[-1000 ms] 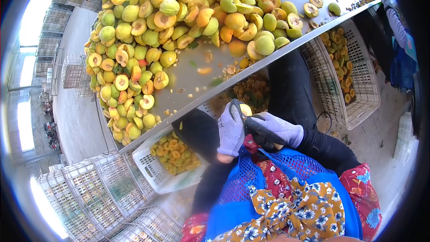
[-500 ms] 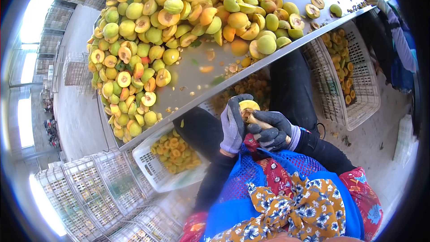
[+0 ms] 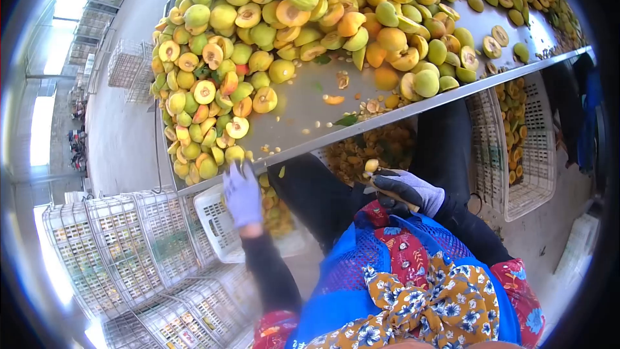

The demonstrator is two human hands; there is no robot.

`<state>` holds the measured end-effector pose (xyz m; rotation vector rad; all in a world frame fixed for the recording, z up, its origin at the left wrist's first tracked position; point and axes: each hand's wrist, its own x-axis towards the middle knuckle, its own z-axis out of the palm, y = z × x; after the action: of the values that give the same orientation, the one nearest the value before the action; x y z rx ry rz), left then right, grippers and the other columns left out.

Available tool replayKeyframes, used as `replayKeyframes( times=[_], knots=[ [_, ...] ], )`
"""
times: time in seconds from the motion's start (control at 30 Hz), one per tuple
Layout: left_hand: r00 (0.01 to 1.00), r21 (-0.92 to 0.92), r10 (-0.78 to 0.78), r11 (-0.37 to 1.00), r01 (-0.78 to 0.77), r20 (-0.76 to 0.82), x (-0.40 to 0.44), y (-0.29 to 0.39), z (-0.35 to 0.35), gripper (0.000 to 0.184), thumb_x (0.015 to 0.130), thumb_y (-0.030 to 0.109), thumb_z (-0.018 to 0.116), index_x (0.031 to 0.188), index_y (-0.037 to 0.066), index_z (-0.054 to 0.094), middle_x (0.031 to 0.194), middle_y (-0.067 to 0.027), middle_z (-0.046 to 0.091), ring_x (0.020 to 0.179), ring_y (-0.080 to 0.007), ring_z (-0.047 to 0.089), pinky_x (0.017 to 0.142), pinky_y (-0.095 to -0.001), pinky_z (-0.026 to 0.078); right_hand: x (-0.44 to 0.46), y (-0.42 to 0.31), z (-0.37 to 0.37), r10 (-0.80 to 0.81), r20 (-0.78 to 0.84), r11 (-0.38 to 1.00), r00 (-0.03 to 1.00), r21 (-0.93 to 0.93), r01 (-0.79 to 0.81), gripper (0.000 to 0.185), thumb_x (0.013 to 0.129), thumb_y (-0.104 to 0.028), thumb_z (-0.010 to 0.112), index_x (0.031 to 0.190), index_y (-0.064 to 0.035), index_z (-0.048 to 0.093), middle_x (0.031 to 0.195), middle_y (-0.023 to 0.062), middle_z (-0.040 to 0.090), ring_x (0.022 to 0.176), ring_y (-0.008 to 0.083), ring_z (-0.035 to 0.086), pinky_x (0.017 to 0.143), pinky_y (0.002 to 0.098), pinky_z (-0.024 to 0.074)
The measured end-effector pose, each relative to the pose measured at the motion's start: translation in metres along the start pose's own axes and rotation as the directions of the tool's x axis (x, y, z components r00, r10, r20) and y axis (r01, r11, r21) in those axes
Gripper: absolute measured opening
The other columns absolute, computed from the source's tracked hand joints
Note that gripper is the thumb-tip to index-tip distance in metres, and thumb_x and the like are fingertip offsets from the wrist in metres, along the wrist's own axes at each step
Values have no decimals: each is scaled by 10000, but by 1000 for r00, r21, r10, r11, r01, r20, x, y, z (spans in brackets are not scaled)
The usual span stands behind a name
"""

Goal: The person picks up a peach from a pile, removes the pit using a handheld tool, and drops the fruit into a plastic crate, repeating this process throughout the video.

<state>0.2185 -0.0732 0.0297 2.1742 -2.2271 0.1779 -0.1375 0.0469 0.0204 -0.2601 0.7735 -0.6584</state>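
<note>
The right hand [image 3: 414, 190] clasps one tan handle [image 3: 412, 206], one fruit pit [image 3: 371, 165] by its fingertips; one white crate [image 3: 209, 214] sits below the left hand [image 3: 243, 195], finger spread unclear.

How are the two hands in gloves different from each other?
The left hand reaches out to the edge of the metal table, but the right hand is close to the person's body.
The right hand is curled around a pale handle, while no tool shows in the left hand.
Both hands wear gloves that are light purple with darker fingers.
</note>
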Motion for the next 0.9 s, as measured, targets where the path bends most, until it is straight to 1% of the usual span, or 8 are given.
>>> replayKeyframes(
  times=[0.03, 0.1, 0.23, 0.47, 0.57, 0.6, 0.67, 0.9],
  knots=[
    [987, -236, -113, 962, 138, 116, 36, 20, -10, 498, 981, 401, 474, 1315, 37, 535, 1272, -222, 582, 1131, -408, 583, 948, -479, 463, 14, 16, -9, -45, -17, 999, 999, -31, 44, 301, 999, -372, 555, 1043, -75, 564, 704, -16, 493, 509, 52, 431, 466, 207, 370],
    [969, -179, -96, 974, 138, 228, 94, 53, -3, 580, 962, 445, 485, 1347, 11, 494, 1303, -229, 566, 1159, -424, 566, 959, -489, 454, 5, 5, 1, 1, -8, 1000, 1000, 12, -1, 294, 1006, -370, 543, 1009, -77, 561, 697, -18, 499, 515, 53, 444, 480, 211, 377],
    [995, -190, -22, 981, 40, 95, 157, 91, 67, 604, 858, 409, 651, 1266, 2, 469, 1154, -317, 595, 1070, -446, 584, 912, -494, 465, -2, 5, -11, -22, 76, 967, 997, -251, 41, 310, 1016, -384, 516, 966, -82, 568, 687, -17, 526, 528, 53, 477, 488, 223, 387],
    [948, -801, 309, 585, -123, 80, 129, 114, 43, 606, 686, 121, 824, 1203, 54, 515, 1103, -112, 619, 987, -223, 625, 876, -329, 523, -3, -3, 7, -298, -135, 806, 945, -566, 173, 357, 1018, -401, 498, 956, -57, 567, 689, 17, 559, 547, 114, 519, 520, 299, 435],
    [872, -919, 444, 393, 19, 208, 96, 128, 19, 543, 720, 22, 794, 1207, 21, 553, 1127, -54, 607, 1019, -146, 611, 870, -271, 534, -7, -12, 10, -576, -3, 474, 817, -816, 331, 327, 1005, -359, 523, 972, -34, 548, 684, 81, 578, 551, 233, 572, 534, 386, 460],
    [820, -945, 471, 178, 274, 326, 83, 136, 5, 633, 706, 35, 778, 1286, 2, 526, 1181, -85, 601, 1084, -181, 602, 939, -297, 515, -8, -13, 8, -658, 80, 302, 749, -883, 359, 310, 998, -337, 534, 980, -27, 539, 682, 111, 586, 563, 282, 588, 543, 421, 464],
    [794, -967, 558, 63, 249, 241, 56, 152, -43, 731, 686, 55, 741, 1364, -23, 477, 1260, -123, 579, 1167, -227, 579, 1019, -330, 475, -11, -16, 9, -738, 136, 117, 661, -939, 324, 282, 983, -298, 550, 991, -18, 523, 678, 162, 595, 592, 357, 606, 554, 470, 466],
    [717, -726, 582, -289, 624, 384, -20, 171, -30, 692, 782, 138, 632, 1411, -39, 406, 1294, -159, 561, 1176, -269, 575, 1038, -376, 464, -24, -26, 32, -755, 53, 57, 654, -988, 146, 287, 957, -271, 570, 965, 6, 495, 636, 193, 606, 592, 394, 623, 527, 487, 476]
  ],
)
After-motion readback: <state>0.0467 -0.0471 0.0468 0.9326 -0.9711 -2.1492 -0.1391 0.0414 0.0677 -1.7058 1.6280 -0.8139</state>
